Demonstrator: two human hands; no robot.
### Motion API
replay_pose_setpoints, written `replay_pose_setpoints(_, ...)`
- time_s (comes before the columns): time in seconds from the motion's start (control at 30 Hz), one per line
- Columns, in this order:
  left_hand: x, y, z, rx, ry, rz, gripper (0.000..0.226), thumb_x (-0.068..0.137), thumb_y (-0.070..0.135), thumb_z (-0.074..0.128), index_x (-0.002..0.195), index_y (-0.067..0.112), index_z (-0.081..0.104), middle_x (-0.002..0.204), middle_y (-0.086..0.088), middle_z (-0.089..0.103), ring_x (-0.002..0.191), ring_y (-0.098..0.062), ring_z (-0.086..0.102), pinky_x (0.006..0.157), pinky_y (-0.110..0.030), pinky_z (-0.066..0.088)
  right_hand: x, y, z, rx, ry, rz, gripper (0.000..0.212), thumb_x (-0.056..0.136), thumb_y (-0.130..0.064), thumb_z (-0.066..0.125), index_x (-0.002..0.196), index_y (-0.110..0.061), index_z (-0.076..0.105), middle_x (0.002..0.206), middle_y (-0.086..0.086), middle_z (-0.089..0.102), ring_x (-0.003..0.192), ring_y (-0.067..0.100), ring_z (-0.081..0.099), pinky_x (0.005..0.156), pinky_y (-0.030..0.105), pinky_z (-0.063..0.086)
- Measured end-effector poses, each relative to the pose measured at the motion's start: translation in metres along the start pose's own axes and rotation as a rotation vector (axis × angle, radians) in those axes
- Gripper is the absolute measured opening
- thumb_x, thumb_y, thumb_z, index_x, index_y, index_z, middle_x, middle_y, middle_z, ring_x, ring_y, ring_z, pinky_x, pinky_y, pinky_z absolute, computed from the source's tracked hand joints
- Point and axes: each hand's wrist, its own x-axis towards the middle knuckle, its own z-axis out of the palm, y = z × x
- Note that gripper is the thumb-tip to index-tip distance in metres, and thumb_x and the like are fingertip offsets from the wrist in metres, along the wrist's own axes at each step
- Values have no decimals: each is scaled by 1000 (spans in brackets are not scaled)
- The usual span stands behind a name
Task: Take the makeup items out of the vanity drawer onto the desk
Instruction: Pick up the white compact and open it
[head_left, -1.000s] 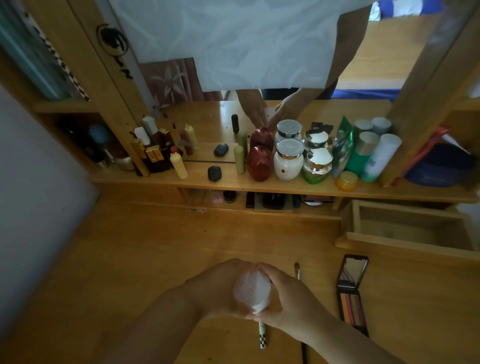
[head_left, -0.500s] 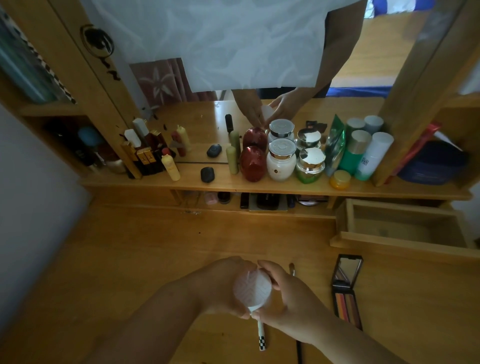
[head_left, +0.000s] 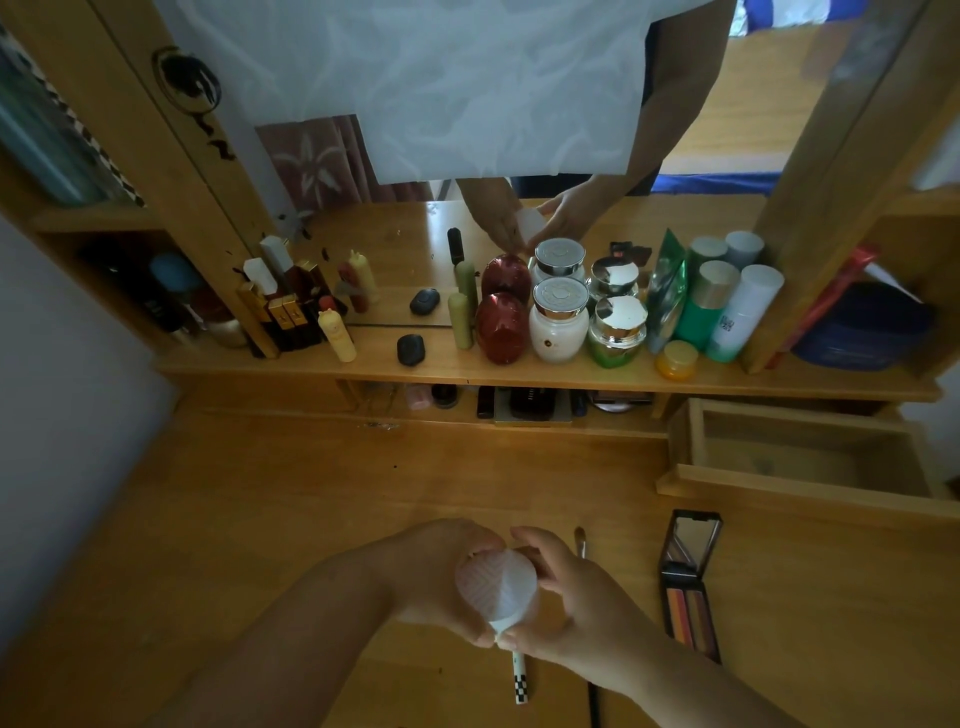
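Observation:
A white egg-shaped case (head_left: 496, 590) with a ribbed pattern is held over the desk (head_left: 260, 519) between both hands. My left hand (head_left: 441, 571) grips its left side and my right hand (head_left: 576, 608) grips its right side and lower end. Under the hands lies a white pencil with a checkered tip (head_left: 520, 680) and a thin makeup brush (head_left: 581, 540). An open eyeshadow palette (head_left: 688, 582) with a mirror lies to the right. The open wooden drawer (head_left: 800, 483) at the right shows a bare bottom.
A shelf (head_left: 519, 376) below the mirror carries several jars, bottles and tubes, including a red jar (head_left: 501, 328) and a white jar (head_left: 557, 327). Compacts sit in the slot under it. The mirror shows my reflection. A white wall is at the left.
The hands and the white case have stayed in place over the desk, with fingers shifting slightly on the case. The view has drifted a little.

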Motion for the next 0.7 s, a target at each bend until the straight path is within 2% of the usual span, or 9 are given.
replay_pose_setpoints(0.13,1,5,-1,-29,54,48,78,68,21,79,133,33,37,130,14,45,115,-8,46,97,-29,45,4,1,-12,157,-11,59,79,59,-38,84,122,-42,37,127,-18,54,119,2,52,106,30,39)
replay_pose_setpoints(0.2,3,5,1,-7,103,89,80,69,16,77,134,36,35,131,18,43,117,-5,44,96,-27,46,7,0,-19,222,-25,66,71,60,-32,84,118,-35,43,124,-12,59,116,1,55,107,30,40)
replay_pose_setpoints(0.33,7,0,2,-70,218,126,78,71,14,76,134,37,37,137,23,39,117,3,38,98,-18,38,10,-4,-33,307,-62,92,76,66,-31,81,131,-27,43,127,-9,59,116,0,55,103,27,42)
replay_pose_setpoints(0.43,9,-2,0,-143,240,135,74,71,21,77,132,40,40,139,21,40,116,4,43,100,-24,42,11,-8,-41,350,-86,107,85,65,-39,80,138,-27,37,131,-11,56,119,1,52,104,31,41)
replay_pose_setpoints(0.57,10,0,-4,-219,274,144,60,72,24,77,123,39,48,125,18,52,104,1,55,89,-24,51,13,-12,-49,397,-91,122,71,73,-42,74,132,-29,38,129,-12,54,116,-3,51,91,17,45)
replay_pose_setpoints(0.7,13,1,-7,-212,320,166,49,75,20,73,113,42,52,114,18,58,99,2,57,85,-24,52,15,-10,-52,503,-116,135,73,74,-39,69,137,-19,38,132,-3,56,121,7,52,108,34,38)
